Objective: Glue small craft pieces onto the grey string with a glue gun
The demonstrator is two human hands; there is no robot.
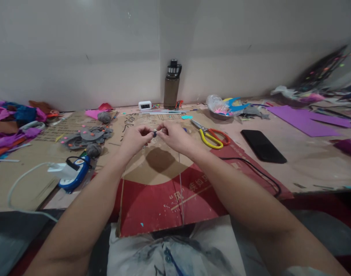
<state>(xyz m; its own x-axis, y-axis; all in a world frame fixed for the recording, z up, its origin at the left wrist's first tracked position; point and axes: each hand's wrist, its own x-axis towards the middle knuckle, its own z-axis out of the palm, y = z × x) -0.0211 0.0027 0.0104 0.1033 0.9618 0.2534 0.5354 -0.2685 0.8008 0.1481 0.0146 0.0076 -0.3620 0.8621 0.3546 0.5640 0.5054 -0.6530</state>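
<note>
My left hand (135,138) and my right hand (175,136) meet above a flattened red and tan cardboard sheet (163,191). Both pinch a small dark blue piece (154,133) between thumb and fingertips. The fingers of each hand are curled closed around it. A thin pale string (180,180) hangs down from my right hand across the cardboard.
Yellow and orange scissors (211,137) and a black phone (263,145) lie right of my hands. A blue glue gun (74,173) with a white cable sits left. Grey felt pieces (87,136), a bottle (172,84), a small white clock (144,105), a bowl (221,111) and purple sheets (304,120) lie beyond.
</note>
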